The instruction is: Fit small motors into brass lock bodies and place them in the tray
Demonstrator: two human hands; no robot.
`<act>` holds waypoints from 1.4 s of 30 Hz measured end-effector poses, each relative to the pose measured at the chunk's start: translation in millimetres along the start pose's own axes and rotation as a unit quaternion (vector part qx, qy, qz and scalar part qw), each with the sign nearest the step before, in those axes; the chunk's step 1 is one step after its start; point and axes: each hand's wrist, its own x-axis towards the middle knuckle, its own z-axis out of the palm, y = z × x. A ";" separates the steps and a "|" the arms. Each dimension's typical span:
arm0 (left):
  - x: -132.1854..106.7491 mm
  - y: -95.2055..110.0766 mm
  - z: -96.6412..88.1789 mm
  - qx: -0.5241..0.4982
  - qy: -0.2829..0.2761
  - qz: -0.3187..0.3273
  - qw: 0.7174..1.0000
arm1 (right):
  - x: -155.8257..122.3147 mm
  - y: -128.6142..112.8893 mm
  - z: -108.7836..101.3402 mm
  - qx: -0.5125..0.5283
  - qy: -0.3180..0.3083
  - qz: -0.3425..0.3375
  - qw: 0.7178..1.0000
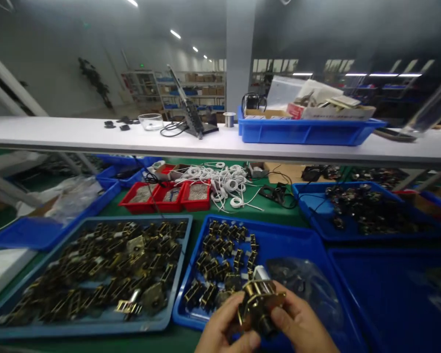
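Observation:
At the bottom centre both my hands grip one brass-coloured metal assembly (259, 305). My left hand (224, 329) pinches its left side with thumb and fingers. My right hand (300, 327) closes round its right side. The assembly is held just above a blue tray (279, 235) that carries several similar brass parts (220, 264) and a dark plastic bag (301, 282). The lower part of both hands is cut off by the frame edge.
A blue tray (176, 220) at left is full of brass parts. Red bins (171, 196), white cable coils (224, 181) and a tray of dark parts (367, 211) lie behind. A white shelf (95, 135) carries a blue bin (305, 131).

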 end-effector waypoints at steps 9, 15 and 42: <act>-10.8 -11.4 -27.0 0.323 0.057 0.350 0.878 | -15.1 8.2 29.3 0.011 0.108 0.013 0.994; -16.6 1.7 -28.8 0.368 0.042 0.346 0.862 | -26.1 8.8 37.9 -0.009 0.103 0.019 0.995; -21.4 24.5 0.5 0.425 0.090 0.331 0.838 | -38.5 0.9 42.2 0.224 0.102 0.126 0.961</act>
